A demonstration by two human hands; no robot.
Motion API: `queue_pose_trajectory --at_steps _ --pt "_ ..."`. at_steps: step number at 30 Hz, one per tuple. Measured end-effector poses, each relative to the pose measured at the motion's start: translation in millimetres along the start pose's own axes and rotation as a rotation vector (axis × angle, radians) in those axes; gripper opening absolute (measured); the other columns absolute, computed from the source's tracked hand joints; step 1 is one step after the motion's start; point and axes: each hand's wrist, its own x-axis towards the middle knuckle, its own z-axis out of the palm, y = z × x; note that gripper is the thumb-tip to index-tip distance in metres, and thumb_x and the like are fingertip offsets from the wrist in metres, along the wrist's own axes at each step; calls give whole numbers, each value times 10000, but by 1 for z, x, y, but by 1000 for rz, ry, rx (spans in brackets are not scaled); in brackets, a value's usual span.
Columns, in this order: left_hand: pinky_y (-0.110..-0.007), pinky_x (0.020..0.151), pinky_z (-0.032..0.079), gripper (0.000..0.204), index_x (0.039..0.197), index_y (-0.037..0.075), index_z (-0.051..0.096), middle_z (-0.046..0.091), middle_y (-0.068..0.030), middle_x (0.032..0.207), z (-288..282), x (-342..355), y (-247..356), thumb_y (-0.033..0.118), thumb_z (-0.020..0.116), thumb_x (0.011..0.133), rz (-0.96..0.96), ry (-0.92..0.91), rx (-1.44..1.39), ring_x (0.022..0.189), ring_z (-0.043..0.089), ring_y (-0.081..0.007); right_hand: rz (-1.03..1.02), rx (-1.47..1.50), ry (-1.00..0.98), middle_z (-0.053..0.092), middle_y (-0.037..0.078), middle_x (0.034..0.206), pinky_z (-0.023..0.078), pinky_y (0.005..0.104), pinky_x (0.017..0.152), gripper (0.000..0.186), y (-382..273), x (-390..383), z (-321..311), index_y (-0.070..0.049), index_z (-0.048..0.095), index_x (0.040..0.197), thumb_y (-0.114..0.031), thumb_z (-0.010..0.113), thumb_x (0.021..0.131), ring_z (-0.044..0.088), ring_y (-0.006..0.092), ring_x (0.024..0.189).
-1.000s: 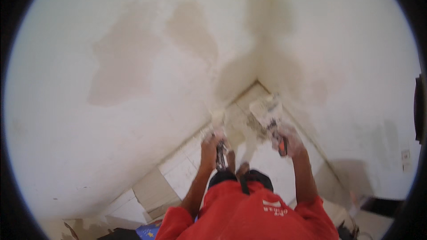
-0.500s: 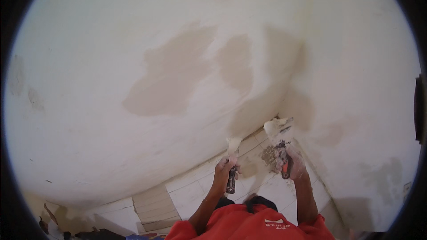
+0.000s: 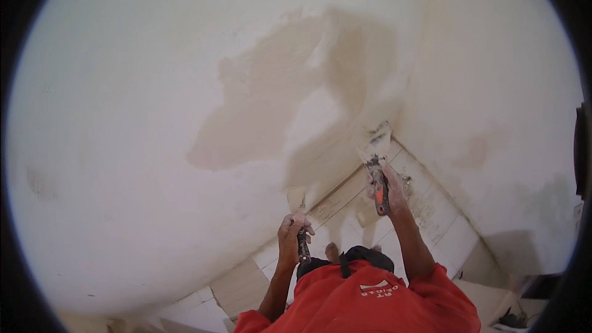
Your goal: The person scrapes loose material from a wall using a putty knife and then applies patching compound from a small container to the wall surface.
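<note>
My left hand [image 3: 287, 237] is closed round the dark handle of a small putty knife [image 3: 296, 198], blade pointing up, with pale compound on the blade. Higher and to the right, my right hand [image 3: 396, 192] grips a wider putty knife [image 3: 375, 140] by its black and orange handle. Pale filler and dark smears coat that blade, which is in front of the white wall [image 3: 142, 117] near the corner. Whether it touches the wall, I cannot tell. Whitish residue covers the fingers of both hands. A large beige patch [image 3: 253, 102] marks the wall ahead.
A second wall [image 3: 512, 86] meets the first at a corner on the right. Pale floor tiles [image 3: 345, 213] run below, with crumbly debris [image 3: 422, 206] near the corner. A dark object [image 3: 542, 285] is at the lower right. Shadows fall across the wall.
My right hand has risen and moved slightly left with the wider putty knife. My left hand has shifted left with the smaller one. The view has turned, so the wall patches appear farther right.
</note>
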Motion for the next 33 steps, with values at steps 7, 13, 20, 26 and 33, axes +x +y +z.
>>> queue_pose_trajectory --at_steps 7,13,20,26,33 --pt "-221 493 476 152 959 24 539 625 -99 800 -24 19 -57 166 487 974 83 19 -12 598 597 -122 -224 -123 9 583 39 792 438 232 508 392 17 19 0 -39 543 1071 -420 489 994 559 124 581" --pt "-222 471 463 146 972 20 537 627 -100 740 -15 18 -56 157 485 971 37 63 -12 533 566 -122 -179 -58 -6 590 48 807 450 236 497 423 24 24 -14 -34 549 1084 -442 486 991 566 123 587" --pt "-224 478 477 150 987 13 534 627 -101 803 -20 17 -53 160 507 968 63 105 -65 596 602 -132 -101 -113 84 608 38 807 448 236 493 394 27 22 -11 -36 579 1061 -414 486 996 563 104 585" --pt "-234 492 478 160 980 21 519 610 -90 820 -10 15 -58 178 528 953 38 47 -29 609 600 -134 -293 -487 -16 552 -17 736 430 232 534 369 17 36 -16 -23 573 1158 -346 467 1015 512 72 584" --pt "-236 495 484 137 964 28 518 612 -95 811 -15 12 -62 164 503 966 64 164 -46 609 603 -135 -1008 -1244 -96 504 100 895 478 349 584 548 -15 93 58 -107 459 1411 -127 601 882 542 235 691"
